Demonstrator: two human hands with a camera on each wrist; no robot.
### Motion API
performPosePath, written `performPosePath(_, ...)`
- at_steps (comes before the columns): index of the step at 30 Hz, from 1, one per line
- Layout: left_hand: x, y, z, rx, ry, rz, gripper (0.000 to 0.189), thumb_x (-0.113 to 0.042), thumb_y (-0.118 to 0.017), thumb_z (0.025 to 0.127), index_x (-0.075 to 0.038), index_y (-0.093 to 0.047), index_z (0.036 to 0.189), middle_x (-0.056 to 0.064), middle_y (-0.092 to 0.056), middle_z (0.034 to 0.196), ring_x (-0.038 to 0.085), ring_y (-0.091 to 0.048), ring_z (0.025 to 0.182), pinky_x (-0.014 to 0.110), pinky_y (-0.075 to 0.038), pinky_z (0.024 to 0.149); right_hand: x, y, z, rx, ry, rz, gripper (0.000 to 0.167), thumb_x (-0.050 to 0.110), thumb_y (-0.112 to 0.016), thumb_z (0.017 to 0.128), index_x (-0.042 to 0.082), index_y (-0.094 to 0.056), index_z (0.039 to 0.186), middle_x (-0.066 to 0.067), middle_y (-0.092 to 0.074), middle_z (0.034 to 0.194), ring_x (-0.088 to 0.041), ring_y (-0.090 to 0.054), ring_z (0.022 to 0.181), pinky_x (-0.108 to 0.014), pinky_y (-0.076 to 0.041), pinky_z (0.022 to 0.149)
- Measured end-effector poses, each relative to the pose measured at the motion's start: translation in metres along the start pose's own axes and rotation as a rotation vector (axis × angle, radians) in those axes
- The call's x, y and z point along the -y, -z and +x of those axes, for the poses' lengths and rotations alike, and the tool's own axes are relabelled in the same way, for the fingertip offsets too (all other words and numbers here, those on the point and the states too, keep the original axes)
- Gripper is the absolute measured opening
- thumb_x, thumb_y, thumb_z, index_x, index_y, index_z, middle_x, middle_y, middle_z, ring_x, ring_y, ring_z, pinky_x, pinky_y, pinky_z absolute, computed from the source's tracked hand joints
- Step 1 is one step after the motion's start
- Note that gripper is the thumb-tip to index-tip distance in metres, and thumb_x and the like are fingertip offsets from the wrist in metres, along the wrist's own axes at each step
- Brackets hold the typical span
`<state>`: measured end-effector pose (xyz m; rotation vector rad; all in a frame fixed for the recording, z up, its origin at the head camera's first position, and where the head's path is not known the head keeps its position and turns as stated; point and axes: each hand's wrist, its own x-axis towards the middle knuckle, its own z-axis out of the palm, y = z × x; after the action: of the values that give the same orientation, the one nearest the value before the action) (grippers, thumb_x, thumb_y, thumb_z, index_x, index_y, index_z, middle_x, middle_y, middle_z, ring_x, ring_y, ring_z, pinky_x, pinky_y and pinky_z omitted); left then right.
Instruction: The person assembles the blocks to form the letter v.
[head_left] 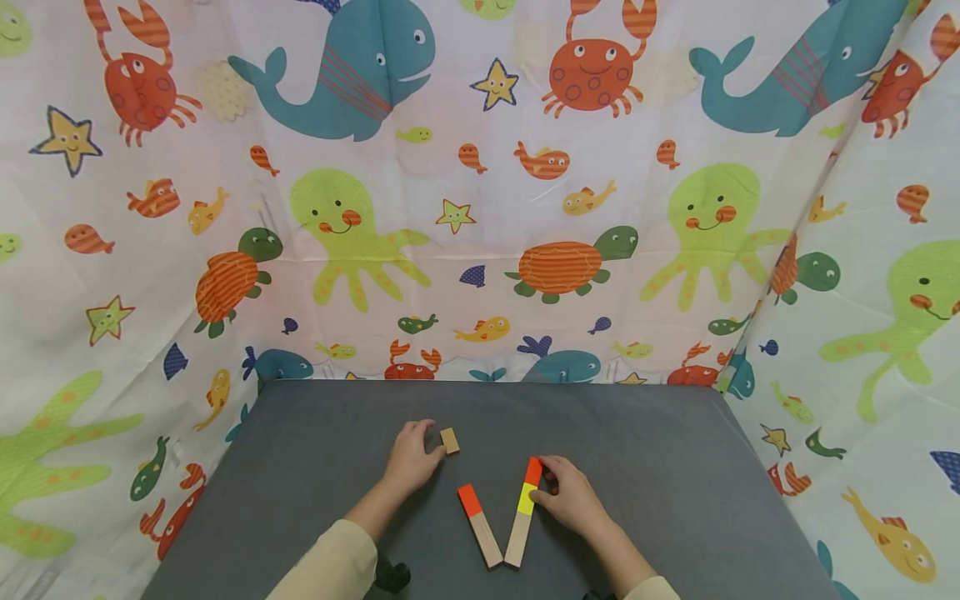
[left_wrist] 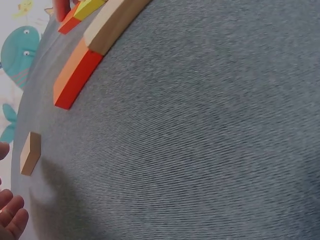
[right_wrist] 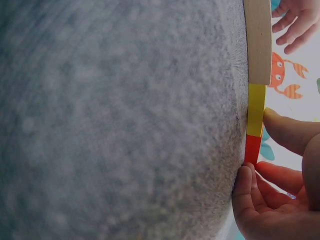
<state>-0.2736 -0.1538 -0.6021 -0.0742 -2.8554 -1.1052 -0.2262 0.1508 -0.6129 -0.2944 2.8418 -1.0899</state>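
My left hand point(head_left: 411, 458) has its fingers spread just left of a small plain wooden block point(head_left: 449, 441); in the left wrist view its fingertips point(left_wrist: 15, 217) stand apart from that block. My right hand point(head_left: 573, 497) is at the far end of the right-hand row. Its thumb touches a yellow block point(head_left: 527, 498), and curled fingers hold the end of a red block point(head_left: 533, 471). Below the yellow one lies a long plain wooden block point(head_left: 518, 539). The left-hand row has an orange-red block point(head_left: 469, 500) against another long wooden block point(head_left: 487, 540). Both rows meet near me in a V.
A grey cloth-covered table point(head_left: 645, 442) lies under the blocks. Behind it and at the sides hangs a curtain point(head_left: 480, 250) printed with sea animals. A dark object point(head_left: 392, 575) lies by my left sleeve at the near edge.
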Motion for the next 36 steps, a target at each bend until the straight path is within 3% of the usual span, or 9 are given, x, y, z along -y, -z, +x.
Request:
performPosePath(7,0.004,-0.001,0.01,0.044,-0.002,0.054,0.057,-0.025,-0.077,0.087,-0.003,-0.058,0.137,0.021,-0.056,0.136,0.039,-0.056,0.125,0.055,-0.045,0.105,0.0,0.0,-0.001,-0.014,0.008,-0.008,0.063,0.021,-0.084,0.082,0.0,-0.06,0.137,-0.013,-0.061,0.131,-0.019,-0.06,0.101,-0.037,-0.054,0.079)
performPosePath(15,0.009,-0.003,0.016,0.147,-0.008,0.051,0.07,-0.026,-0.08,0.086,-0.001,-0.051,0.144,0.023,-0.048,0.145,0.043,-0.047,0.134,0.058,-0.041,0.109,0.001,-0.001,-0.002,-0.029,0.008,-0.011,0.062,0.019,-0.084,0.081,-0.001,-0.061,0.136,-0.011,-0.062,0.129,-0.017,-0.06,0.098,-0.034,-0.052,0.076)
performPosePath(36,0.004,-0.015,0.017,0.115,0.003,0.098,0.057,-0.026,-0.079,0.086,0.001,-0.061,0.133,0.021,-0.056,0.133,0.039,-0.053,0.123,0.054,-0.045,0.103,0.004,0.0,-0.004,-0.026,0.0,0.005,0.063,0.018,-0.084,0.082,-0.001,-0.059,0.137,-0.013,-0.06,0.132,-0.02,-0.061,0.102,-0.037,-0.055,0.079)
